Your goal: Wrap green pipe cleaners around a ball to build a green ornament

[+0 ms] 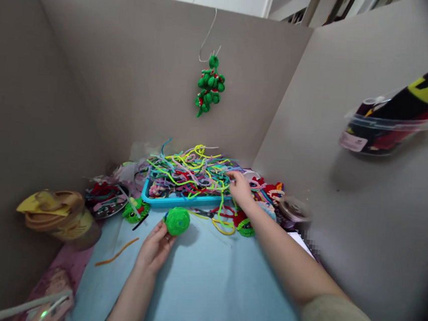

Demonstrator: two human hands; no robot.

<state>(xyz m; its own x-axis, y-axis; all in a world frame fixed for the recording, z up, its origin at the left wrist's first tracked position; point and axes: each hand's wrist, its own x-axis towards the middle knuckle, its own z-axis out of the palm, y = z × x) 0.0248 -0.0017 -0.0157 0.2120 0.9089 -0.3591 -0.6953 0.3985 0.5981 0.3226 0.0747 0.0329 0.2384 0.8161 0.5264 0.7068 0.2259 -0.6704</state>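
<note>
- Left hand (pixel 154 250) has a loose cupped hold on a fuzzy green ball (pixel 178 221), going by the head view, which is the only one here.
- Right hand (pixel 240 189) is over at the pile of fuzzy strips (pixel 193 173), fingertips right at them. Can't tell if it's really pinching one or just touching, sorry.
- The ball is held up over the blue cloth (pixel 201 290), just in front of the blue tray (pixel 183 203) with the pile in it. There's a bit of blue showing at its left edge.
- Handling-wise, I'd guess it's super light, soft and kinda springy, and not slippery thanks to the fuzz. A hard squeeze would probably flatten the fluff, so hold it gently round the sides.
- Strips look bendy and near weightless. I'd grab one by a loose end, since they're pretty tangled.
- Counts: one ball, one tray, one orange strip (pixel 117 253) and one black strip (pixel 140 222) on the left of the cloth. Strips in the pile? Dozens, too messy to count.
- Two green fuzzy pieces, left piece (pixel 132 212) and right piece (pixel 246 227), either side of the scissors (pixel 223 228). Those show red and yellow handles, can't tell if it's one pair or two.
- Plus one lidded cup (pixel 61 214) and one hanging green bunch (pixel 211 83).
</note>
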